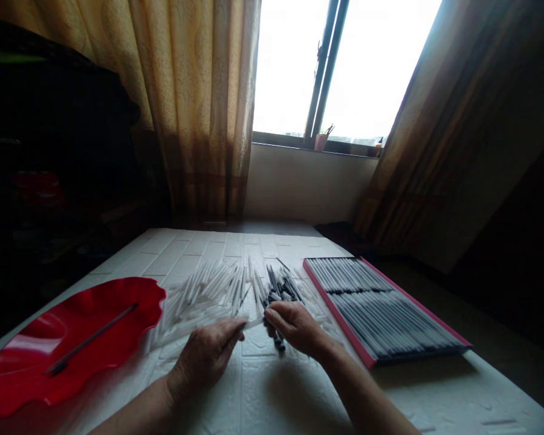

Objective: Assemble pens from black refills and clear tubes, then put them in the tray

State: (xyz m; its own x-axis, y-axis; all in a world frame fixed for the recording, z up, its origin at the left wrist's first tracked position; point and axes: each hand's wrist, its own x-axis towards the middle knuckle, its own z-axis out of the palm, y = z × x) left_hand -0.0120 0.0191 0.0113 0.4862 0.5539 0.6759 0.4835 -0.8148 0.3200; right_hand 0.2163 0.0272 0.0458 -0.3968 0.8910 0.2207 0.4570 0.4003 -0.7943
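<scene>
A whitish translucent tube (254, 324) spans the gap between my hands. My left hand (208, 351) pinches its left end between thumb and fingers. At the other end, my right hand (294, 326) has its thumb and fingers closed; whether a dark stick is also in them I cannot make out. Just beyond my right hand lies a bunch of thin dark pen-like sticks (272, 279). Many clear tubes (204, 290) are spread over the table ahead of my left hand, some overlapping.
To the left sits a scalloped red tray (131, 338) with one dark stick (93, 339) across it. A pink-edged box (340, 320) with two rows of tubed sticks lies at the right. The white brick-patterned table (240, 393) extends towards the curtain (199, 109) and window.
</scene>
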